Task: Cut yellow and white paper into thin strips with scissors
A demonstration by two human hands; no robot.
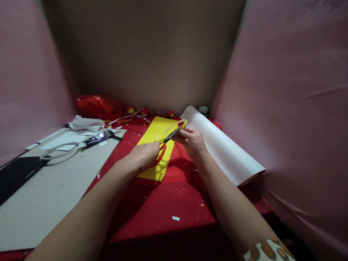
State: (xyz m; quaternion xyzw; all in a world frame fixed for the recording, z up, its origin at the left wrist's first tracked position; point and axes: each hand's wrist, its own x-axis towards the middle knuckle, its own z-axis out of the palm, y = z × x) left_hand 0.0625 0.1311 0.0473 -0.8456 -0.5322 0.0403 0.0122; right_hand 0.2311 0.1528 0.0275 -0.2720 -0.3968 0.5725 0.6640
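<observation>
Left hand [146,154]: is gripping the scissors [172,135], fingers closing about the orange handles, blades pointing up and across toward the other hand.

Right hand [191,141]: is pinching a narrow yellow strip [185,123] between thumb and fingers. Strip is sitting at the fingertips, rising just above them and curling back leftward in a loop over the blades. From the left hand, strip is lying farther out and to the right, the blades bridging the gap. Blade tips are ending right beside the right fingertips; detail there is too small for me to tell whether the blades are biting the strip or only passing next to it.

Beneath both hands: a yellow sheet [152,136] is lying slantwise on the red-covered counter [152,210], a ribbed red sheet [179,166] adjoining its right side. Small scraps are dotting the cloth, one pale piece [175,218] showing near the front.

Right of the right hand: a large white roll [217,145] is resting diagonally. Well left of the left hand: a pale board [67,192] is carrying a purple packet [100,137]. Toward the back wall, a red plastic bag [99,105] is slumping in the left corner.
</observation>
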